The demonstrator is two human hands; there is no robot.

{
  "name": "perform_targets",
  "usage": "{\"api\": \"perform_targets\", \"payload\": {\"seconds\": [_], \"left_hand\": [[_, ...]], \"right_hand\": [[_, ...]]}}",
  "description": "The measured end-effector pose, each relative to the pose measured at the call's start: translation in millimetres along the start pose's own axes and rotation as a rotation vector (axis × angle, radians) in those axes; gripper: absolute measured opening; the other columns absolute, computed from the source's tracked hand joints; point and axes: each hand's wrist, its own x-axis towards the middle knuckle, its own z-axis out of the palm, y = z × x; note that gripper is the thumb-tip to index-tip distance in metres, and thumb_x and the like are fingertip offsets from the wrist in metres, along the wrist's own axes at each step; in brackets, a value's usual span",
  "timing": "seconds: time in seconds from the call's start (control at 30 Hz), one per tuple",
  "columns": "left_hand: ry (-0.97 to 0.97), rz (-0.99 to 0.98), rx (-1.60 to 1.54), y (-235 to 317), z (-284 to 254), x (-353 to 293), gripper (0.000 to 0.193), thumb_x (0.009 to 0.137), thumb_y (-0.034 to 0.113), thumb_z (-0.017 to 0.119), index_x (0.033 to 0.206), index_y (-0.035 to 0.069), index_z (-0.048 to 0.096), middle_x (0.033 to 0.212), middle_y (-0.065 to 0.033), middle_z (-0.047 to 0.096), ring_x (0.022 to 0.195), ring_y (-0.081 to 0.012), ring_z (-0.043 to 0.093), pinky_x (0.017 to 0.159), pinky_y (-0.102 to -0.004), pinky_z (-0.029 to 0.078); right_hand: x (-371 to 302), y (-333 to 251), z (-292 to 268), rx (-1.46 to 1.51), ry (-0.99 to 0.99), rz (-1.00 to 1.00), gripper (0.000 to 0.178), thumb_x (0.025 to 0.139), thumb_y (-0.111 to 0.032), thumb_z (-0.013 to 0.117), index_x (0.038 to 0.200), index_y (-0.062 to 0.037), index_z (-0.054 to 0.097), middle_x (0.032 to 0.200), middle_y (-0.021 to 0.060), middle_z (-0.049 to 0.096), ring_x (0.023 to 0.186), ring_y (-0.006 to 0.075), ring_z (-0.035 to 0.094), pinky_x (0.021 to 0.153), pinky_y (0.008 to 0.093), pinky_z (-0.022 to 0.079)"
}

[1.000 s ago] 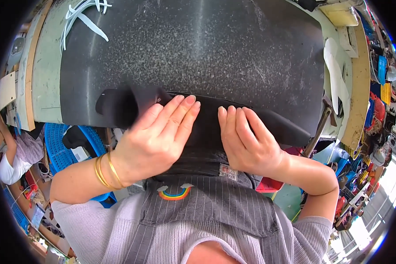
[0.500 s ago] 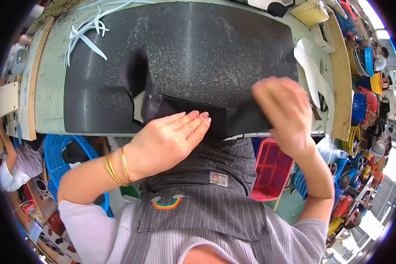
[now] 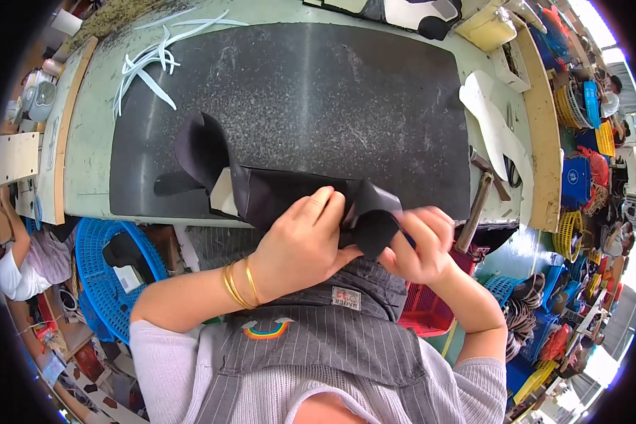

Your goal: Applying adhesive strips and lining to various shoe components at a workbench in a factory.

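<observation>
A long black leather-like piece (image 3: pixel 265 192) lies along the near edge of a dark work mat (image 3: pixel 290 99). Its left end curls upward, and a small cream patch shows beside that curl. My left hand (image 3: pixel 300 237), with gold bangles at the wrist, is closed on the near middle of the piece, thumb and fingers pinching it. At the piece's right end, my right hand (image 3: pixel 420 244) grips the material, which is folded up and bent over between the two hands. Some of the right fingertips are hidden behind the fold.
A hammer (image 3: pixel 473 212) and a white flat pattern-like piece (image 3: pixel 489 116) lie on the table's right. Pale strips (image 3: pixel 152 60) are heaped at the far left. Below the edge stand a blue basket (image 3: pixel 95 275) and a red basket (image 3: pixel 431 314). Another person's arm (image 3: pixel 14 226) shows far left.
My right hand has come down and inward onto the right end of the black piece, which is now folded up. My left hand has gone from lying flat to pinching.
</observation>
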Motion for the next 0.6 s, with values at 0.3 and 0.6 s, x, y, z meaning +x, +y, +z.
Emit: {"api": "perform_targets", "payload": {"seconds": [0.3, 0.6], "left_hand": [[0.136, 0.111, -0.180, -36, 1, 3, 0.029, 0.071, 0.017, 0.072, 0.095, 0.004, 0.062, 0.102, -0.0086, 0.063, 0.097, -0.0245, 0.062, 0.085, -0.0349, 0.050], [0.237, -0.094, -0.226, -9, 12, 20, 0.018, 0.077, 0.009, 0.067, 0.092, 0.000, 0.065, 0.091, -0.0122, 0.061, 0.090, -0.0314, 0.059, 0.078, -0.0388, 0.053]], "right_hand": [[-6, -5, -5, 0.044, -0.374, 0.074, 0.037, 0.078, -0.031, 0.070, 0.101, -0.0017, 0.068, 0.111, 0.0124, 0.066, 0.102, 0.0283, 0.063, 0.088, 0.0394, 0.051], [-4, 5, 10, 0.089, -0.305, 0.140, 0.055, 0.074, -0.019, 0.075, 0.122, 0.0051, 0.060, 0.125, 0.0180, 0.057, 0.116, 0.0328, 0.056, 0.098, 0.0419, 0.047]]}}
